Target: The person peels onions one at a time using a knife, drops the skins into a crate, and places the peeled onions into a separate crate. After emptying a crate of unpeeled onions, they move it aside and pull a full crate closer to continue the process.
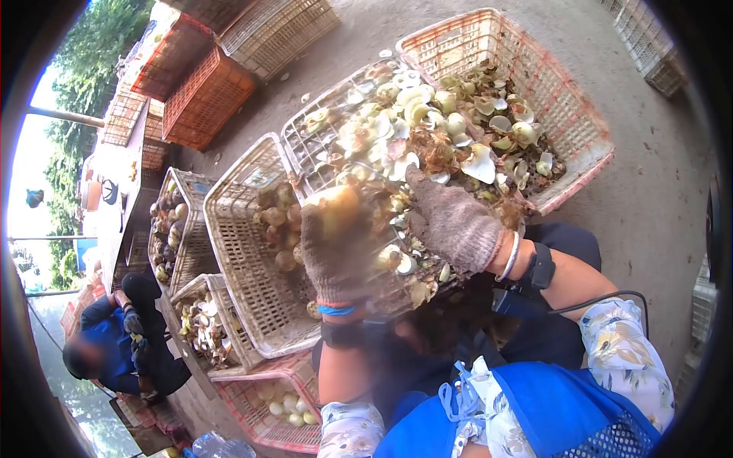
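Note:
My left hand [332, 263], in a dirty knitted glove, is closed around a yellowish onion [341, 204]; both are smeared by motion. Close beside it, my right hand [458, 225], in a matching glove, has its fingers curled and thumb raised. Whatever its fingers hold, if anything, is hidden. Beneath and beyond the hands, onion peels and cut pieces [416, 114] cover a wire rack [294, 133] and fill a red-edged crate [561, 99]. Left of my left hand, a tilted crate [252, 305] holds brown unpeeled onions [279, 229].
Pale peeled onions [290, 408] lie in a red crate at lower left. Another crate holds peels [206, 328], another darker onions [169, 229]. Stacked crates [206, 99] stand upper left. A co-worker [122, 343] in blue sits at far left. More crates [649, 46] stand upper right.

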Demonstrator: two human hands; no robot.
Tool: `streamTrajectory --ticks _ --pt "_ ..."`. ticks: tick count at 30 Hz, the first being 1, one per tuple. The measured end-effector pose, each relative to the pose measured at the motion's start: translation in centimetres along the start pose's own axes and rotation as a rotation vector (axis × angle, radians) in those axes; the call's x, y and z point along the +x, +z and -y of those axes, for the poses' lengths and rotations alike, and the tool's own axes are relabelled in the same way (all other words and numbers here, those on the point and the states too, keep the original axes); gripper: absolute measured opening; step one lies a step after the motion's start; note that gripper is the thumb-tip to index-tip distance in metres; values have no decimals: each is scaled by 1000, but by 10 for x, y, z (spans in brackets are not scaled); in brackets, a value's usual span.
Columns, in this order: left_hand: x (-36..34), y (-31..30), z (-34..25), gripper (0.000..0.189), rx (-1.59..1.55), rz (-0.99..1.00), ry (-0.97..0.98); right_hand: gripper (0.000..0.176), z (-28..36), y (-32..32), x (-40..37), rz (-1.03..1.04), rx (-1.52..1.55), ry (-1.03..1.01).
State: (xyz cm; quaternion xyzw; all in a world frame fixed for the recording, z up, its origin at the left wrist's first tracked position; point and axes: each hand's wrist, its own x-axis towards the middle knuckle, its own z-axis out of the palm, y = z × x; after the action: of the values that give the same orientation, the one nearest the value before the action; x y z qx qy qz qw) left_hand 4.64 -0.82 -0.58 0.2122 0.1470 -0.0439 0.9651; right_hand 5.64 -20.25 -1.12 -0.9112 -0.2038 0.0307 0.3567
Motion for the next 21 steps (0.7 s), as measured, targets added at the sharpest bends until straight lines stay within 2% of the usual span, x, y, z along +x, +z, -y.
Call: streamTrajectory --ticks 1,3,4,5,6,7,9,10,11,12,13,15,16,17,19,21 --pt "2 -4 5 52 -7 4 -2 59 3 0 3 76 -38 72" --pt "7 -17 15 45 -53 9 -62 60 3 6 0 76 -156 48" --pt "-2 0 22 41 113 -15 32 60 -7 21 -1 -6 -241 -116" --pt "-1 0 22 41 112 -14 32 60 -11 27 -1 -90 -323 -281" --pt "1 0 20 41 131 -64 47 52 -16 27 -2 -221 -266 -512" --pt "3 -1 18 41 146 -116 70 52 -10 23 0 -217 -266 -522" --pt "10 -11 10 42 39 -100 36 44 9 3 3 -92 331 -119" --pt "8 -6 9 44 37 -102 79 42 14 -9 3 -34 333 7" --pt "8 1 7 45 35 -98 119 42 10 -5 3 -40 332 3" --pt "0 9 4 51 75 5 42 42 3 3 2 -105 269 -34" --pt "1 8 2 51 74 11 43 43 4 4 4 -167 203 -72" --pt "5 1 -2 57 -127 212 -135 43 11 -1 1 -174 248 -105" --pt "9 -5 -3 62 -13 123 -64 43 18 -6 0 -133 278 -80" --pt "11 -10 -2 62 -13 123 -65 43 21 -8 -2 -91 308 -53" --pt "13 -13 -2 64 -159 149 -125 47 20 -3 -4 -50 360 13" --pt "11 -9 0 64 -145 79 -103 43 17 3 -4 -110 344 -116"
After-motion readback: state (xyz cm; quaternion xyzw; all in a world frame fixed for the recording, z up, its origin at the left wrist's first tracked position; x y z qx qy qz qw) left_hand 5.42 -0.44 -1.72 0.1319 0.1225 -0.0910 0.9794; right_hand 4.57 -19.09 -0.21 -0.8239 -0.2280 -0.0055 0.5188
